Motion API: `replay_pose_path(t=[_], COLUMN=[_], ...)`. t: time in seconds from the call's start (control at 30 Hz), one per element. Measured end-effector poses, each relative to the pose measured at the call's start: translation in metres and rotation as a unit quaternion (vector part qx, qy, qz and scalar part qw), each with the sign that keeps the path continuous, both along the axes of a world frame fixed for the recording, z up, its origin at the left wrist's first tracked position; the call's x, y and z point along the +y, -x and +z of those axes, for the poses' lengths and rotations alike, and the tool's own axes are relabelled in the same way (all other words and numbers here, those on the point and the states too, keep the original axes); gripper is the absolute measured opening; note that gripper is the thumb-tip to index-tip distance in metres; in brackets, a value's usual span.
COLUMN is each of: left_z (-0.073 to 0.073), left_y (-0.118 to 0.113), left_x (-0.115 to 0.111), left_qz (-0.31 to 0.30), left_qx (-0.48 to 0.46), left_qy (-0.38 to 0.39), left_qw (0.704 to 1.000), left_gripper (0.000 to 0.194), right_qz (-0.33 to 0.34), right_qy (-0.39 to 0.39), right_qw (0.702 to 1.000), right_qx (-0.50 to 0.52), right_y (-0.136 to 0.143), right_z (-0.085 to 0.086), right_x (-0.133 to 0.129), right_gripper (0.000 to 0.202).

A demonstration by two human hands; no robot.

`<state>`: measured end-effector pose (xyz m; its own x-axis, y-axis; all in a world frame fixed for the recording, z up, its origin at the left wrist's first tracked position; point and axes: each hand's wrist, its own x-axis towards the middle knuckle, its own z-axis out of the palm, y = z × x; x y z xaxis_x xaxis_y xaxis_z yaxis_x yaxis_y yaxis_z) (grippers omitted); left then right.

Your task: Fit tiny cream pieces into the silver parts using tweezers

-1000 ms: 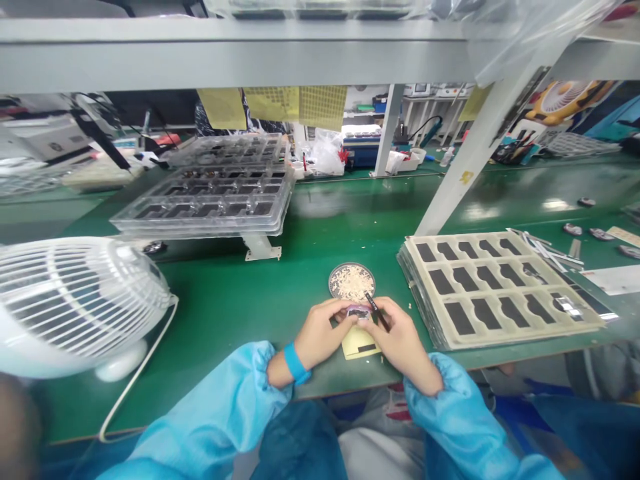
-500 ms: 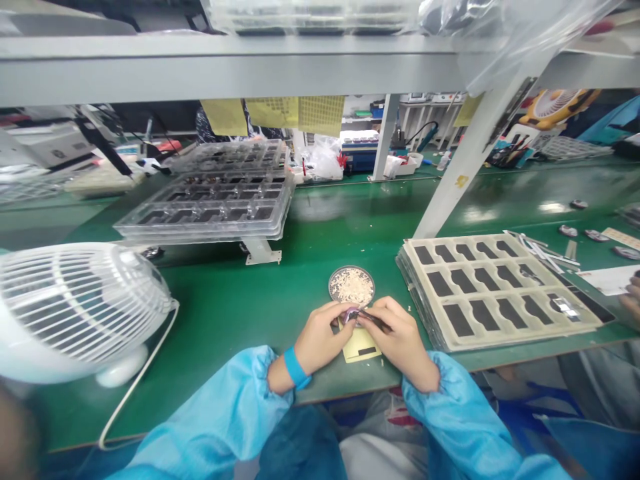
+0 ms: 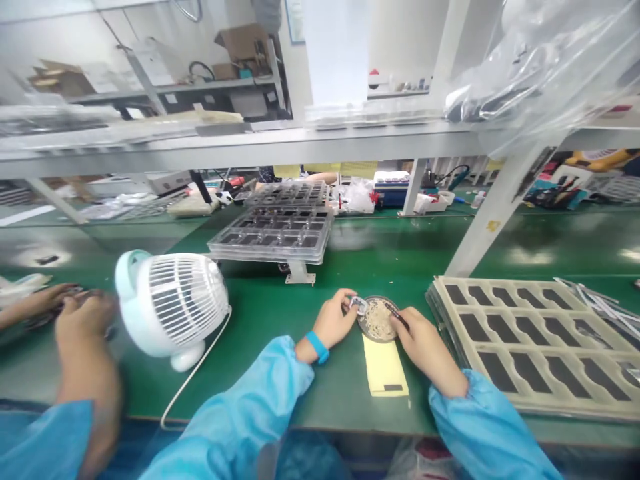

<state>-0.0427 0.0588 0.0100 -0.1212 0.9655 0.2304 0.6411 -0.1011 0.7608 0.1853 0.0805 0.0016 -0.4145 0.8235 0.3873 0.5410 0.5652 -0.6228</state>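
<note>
Head view, green bench (image 3: 300,373). Left hand (image 3: 336,320) is at the left rim of a small round dish (image 3: 376,320) filled with pale granular bits; its fingers (image 3: 350,301) are pinched around a small shiny part (image 3: 359,305) held just over the dish edge. Right hand (image 3: 425,343) lies at the right rim of the same dish, fingers closed around dark tweezers (image 3: 397,315) whose tips point inward over the contents. Whether the tips grip anything is too small to tell. Both arms wear light blue sleeves; a blue wristband (image 3: 317,347) sits on the left wrist. A yellow card (image 3: 384,367) with a dark strip near its lower end lies flat on the bench directly below the dish, between the two hands. To the right, just beside the right hand, a stack of cream trays (image 3: 530,333) with dark rectangular pockets. Behind the dish, clear plastic trays (image 3: 273,233) rest on a small white stand. To the left, a white desk fan (image 3: 173,307) stands with its cord trailing toward the bench's near edge. Far left, another person's hands (image 3: 75,313), blurred, are occupied at the same bench, well apart from the dish. A grey shelf (image 3: 250,147) runs overhead, with plastic bagging at upper right.
</note>
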Motion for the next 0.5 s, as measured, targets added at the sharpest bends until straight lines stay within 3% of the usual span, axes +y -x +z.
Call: replay_pose_path(t=[0.13, 0.23, 0.3, 0.37, 0.43, 0.5], left_z=[0.022, 0.036, 0.045, 0.059, 0.082, 0.116], left_y=[0.029, 0.033, 0.027, 0.021, 0.022, 0.037], left_x=[0.058, 0.077, 0.072, 0.056, 0.041, 0.038], left_qz=[0.044, 0.072, 0.066, 0.025, -0.045, -0.111], left_qx=[0.049, 0.09, 0.116, 0.131, 0.133, 0.126], left_qy=[0.031, 0.057, 0.061, 0.065, 0.074, 0.077], left_qw=[0.997, 0.992, 0.989, 0.989, 0.987, 0.983], left_gripper=[0.03, 0.046, 0.061, 0.061, 0.045, 0.039], right_qz=[-0.025, -0.025, -0.019, -0.016, -0.031, -0.06], right_qy=[-0.014, -0.007, -0.01, -0.015, -0.001, 0.038], right_qw=[1.0, 0.996, 0.992, 0.986, 0.979, 0.97], right_qx=[0.013, 0.081, 0.126, 0.165, 0.201, 0.233], right_y=[-0.004, -0.009, -0.015, -0.023, -0.03, -0.034], right_z=[-0.014, -0.013, -0.01, -0.012, -0.019, -0.028], right_x=[0.011, -0.001, -0.015, -0.029, -0.038, -0.041], right_gripper=[0.024, 0.025, 0.022, 0.017, 0.014, 0.017])
